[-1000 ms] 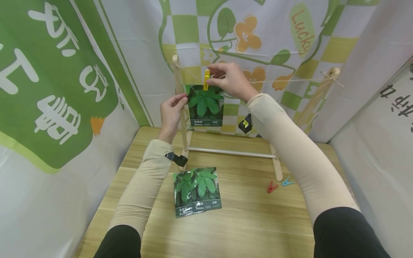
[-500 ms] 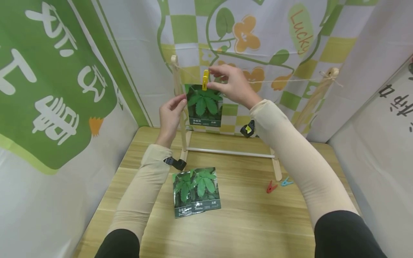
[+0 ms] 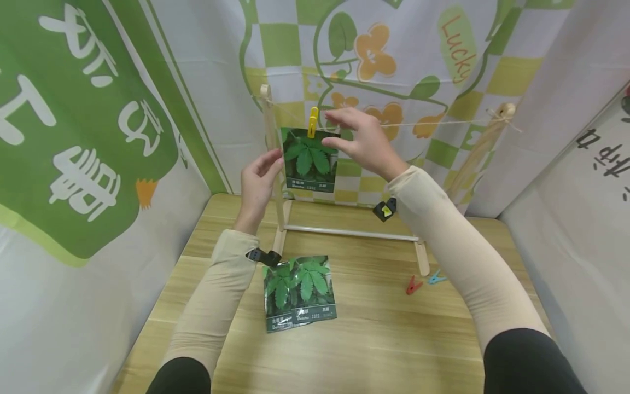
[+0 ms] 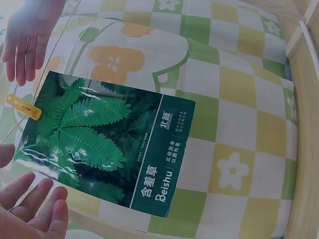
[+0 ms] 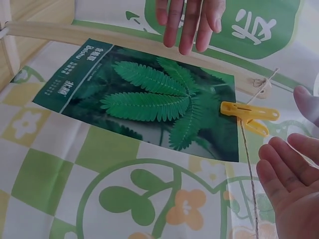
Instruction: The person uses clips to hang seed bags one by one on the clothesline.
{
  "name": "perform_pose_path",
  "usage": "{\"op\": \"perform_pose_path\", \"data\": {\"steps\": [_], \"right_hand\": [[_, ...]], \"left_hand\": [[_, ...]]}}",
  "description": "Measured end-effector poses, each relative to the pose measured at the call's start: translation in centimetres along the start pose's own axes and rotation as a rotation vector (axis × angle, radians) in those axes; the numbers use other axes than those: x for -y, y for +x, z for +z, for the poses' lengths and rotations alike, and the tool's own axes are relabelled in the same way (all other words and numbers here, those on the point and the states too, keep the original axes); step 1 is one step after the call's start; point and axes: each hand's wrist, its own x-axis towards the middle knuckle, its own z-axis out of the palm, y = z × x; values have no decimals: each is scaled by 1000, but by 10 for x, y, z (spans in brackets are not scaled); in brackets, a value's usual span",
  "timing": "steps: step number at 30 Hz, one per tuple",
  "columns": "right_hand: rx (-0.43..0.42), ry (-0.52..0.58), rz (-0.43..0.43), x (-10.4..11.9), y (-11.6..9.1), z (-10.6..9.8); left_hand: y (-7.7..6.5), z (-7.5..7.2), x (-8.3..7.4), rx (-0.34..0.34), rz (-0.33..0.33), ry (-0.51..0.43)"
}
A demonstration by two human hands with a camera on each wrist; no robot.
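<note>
A green seed packet (image 3: 310, 169) with a leaf picture hangs from a string (image 5: 249, 174), held at its top edge by a yellow clothespin (image 3: 313, 122). To the right of the clothespin is my right hand (image 3: 366, 139), thumb and fingers spread apart, holding nothing. In the right wrist view a gap shows between its fingertips and the clothespin (image 5: 249, 114). My left hand (image 3: 258, 183) stands beside the packet's left edge. Its relaxed fingers (image 4: 37, 211) appear apart from the packet in the left wrist view.
Two more seed packets (image 3: 312, 290) lie overlapping on the wooden table (image 3: 384, 339). A red clothespin (image 3: 413, 285) and a blue clothespin (image 3: 436, 277) lie at the right. The string spans a wooden frame (image 3: 479, 150) with a low crossbar (image 3: 349, 232). A patterned curtain (image 3: 280, 44) hangs behind.
My right hand has let go of the yellow clothespin and moved right, its fingers spreading. My left hand has drawn slightly left and down from the packet's edge. The packet stays hanging.
</note>
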Motion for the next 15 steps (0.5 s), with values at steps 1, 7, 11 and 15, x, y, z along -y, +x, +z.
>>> {"op": "perform_pose_path", "data": {"steps": [1, 7, 11, 15], "right_hand": [[-4, 1, -3, 0, -2, 0], [-29, 7, -20, -3, -11, 4], [-45, 26, -44, -5, -14, 6], [-54, 50, -45, -8, -19, 7]], "left_hand": [[-1, 0, 0, 4, 2, 2], [-7, -3, 3, 16, 6, 25], [-12, -5, 5, 23, -6, 40], [-16, -6, 8, 26, -27, 46]]}}
